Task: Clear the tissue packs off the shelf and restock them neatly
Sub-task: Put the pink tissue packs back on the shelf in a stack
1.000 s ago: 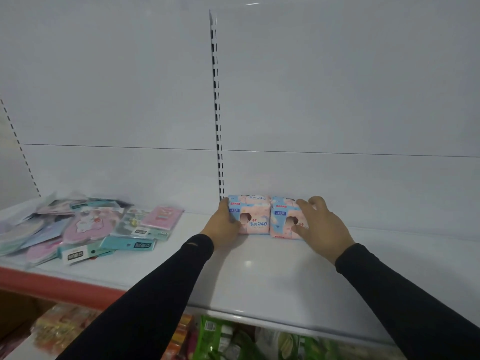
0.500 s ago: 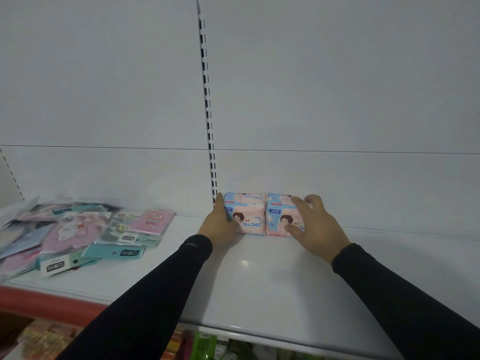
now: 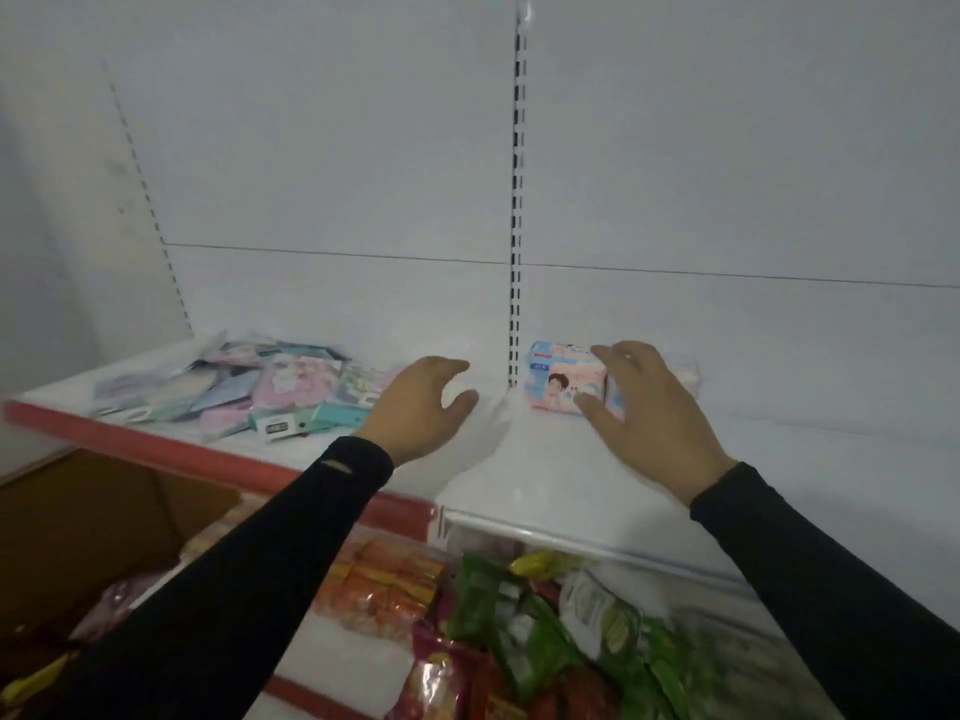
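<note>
- head view: two tissue packs (image 3: 566,376) side by side at the back of the white shelf (image 3: 545,475), right of centre frame, against the back panel just right of the slotted upright (image 3: 515,210).
- right hand (image 3: 649,407): fingers spread, empty, in front of the packs and covering most of the right one; contact unclear.
- left hand (image 3: 423,407): open, empty, centre frame, apart from the packs.
- pile of flat pastel packets (image 3: 249,392) on the shelf, centre left.
- snack bags (image 3: 519,631) on the lower shelf, bottom centre; cardboard box (image 3: 93,537) lower left.
</note>
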### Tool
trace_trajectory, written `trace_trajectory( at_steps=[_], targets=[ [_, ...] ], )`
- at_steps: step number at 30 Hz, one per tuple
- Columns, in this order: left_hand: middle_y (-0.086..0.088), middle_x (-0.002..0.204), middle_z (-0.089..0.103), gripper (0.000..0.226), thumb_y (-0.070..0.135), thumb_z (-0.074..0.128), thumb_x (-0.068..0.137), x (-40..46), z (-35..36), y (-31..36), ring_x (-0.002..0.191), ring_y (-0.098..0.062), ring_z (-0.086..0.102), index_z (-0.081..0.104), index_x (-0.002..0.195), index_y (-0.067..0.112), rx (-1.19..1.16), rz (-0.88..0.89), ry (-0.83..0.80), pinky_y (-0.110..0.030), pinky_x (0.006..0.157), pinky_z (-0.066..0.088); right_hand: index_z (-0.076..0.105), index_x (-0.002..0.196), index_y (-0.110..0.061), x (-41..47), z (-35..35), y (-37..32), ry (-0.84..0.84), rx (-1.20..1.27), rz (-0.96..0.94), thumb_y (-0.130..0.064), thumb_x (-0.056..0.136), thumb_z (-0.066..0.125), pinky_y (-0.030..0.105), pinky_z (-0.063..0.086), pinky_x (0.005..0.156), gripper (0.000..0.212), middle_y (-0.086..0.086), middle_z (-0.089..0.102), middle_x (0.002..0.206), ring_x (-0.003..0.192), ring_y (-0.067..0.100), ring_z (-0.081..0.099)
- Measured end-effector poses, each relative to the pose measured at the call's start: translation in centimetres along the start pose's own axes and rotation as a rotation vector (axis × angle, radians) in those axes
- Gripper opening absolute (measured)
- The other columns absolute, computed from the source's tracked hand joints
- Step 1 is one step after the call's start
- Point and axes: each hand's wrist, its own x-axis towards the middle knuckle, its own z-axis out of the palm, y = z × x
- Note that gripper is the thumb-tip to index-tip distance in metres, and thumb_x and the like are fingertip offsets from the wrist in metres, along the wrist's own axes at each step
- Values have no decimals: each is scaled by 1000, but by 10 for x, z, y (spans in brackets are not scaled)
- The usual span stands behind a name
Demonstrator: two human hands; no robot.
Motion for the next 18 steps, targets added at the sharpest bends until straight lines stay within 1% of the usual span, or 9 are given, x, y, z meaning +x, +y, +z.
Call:
trace_trajectory(
  at_steps=[3,5,7,9,10,12,15,16,18],
  targets=[
    [-1,134,54,42,42,53,94,-82,-54,-34,125,-16,46,56,129,19,16,-7,135,-26,102,31,43,140,-20,-28,19,-83,-9,139,-172,-43,93,54,22,31,99,53,3,43,139,127,14,38],
    [2,132,56,43,47,50,93,-152,-85,-67,124,-15,47,58,127,21,79,-65,158,-28,102,34,46,138,-17,-53,42,-143,-61,204,-290,-44,94,52,21,31,102,53,4,45,137,125,15,40],
    [1,130,57,43,46,51,93,-228,-108,-104,123,-15,46,58,126,20,170,-169,155,-24,99,31,49,136,-14,-83,71,-203,-155,285,-391,-42,92,53,18,28,102,53,7,47,134,123,16,42],
    [1,132,55,42,45,51,93,-307,-123,-135,124,-16,44,57,128,21,231,-318,107,-25,98,31,47,137,-14,-117,106,-255,-295,317,-468,-42,92,52,13,21,100,54,9,46,136,123,18,41],
    [1,133,53,43,44,50,94,-347,-128,-150,125,-16,43,55,130,21,244,-396,71,-28,100,32,45,139,-15,-136,124,-278,-375,319,-496,-44,93,52,14,21,100,55,8,44,139,125,18,39],
    [-2,135,52,45,44,48,95,-420,-130,-177,125,-19,43,52,132,19,252,-539,5,-32,102,34,38,144,-20,-174,162,-317,-545,318,-538,-48,95,49,21,24,103,58,4,38,145,130,17,37],
    [-4,131,53,46,47,47,95,-513,-122,-212,121,-22,46,53,131,18,242,-730,-71,-31,96,38,31,147,-25,-232,215,-364,-807,341,-599,-52,94,44,33,33,111,60,-1,32,150,136,17,33],
    [-4,128,54,46,47,47,94,-540,-115,-222,120,-23,47,54,129,18,229,-791,-101,-31,94,38,29,147,-26,-250,231,-376,-879,328,-624,-52,95,44,33,33,111,60,-1,30,151,137,17,32],
    [-5,127,55,47,47,49,93,-582,-98,-236,118,-25,48,53,130,18,199,-906,-154,-31,94,39,27,148,-29,-280,263,-393,-991,277,-673,-52,95,43,27,31,107,59,-4,29,151,135,15,33]
  ],
)
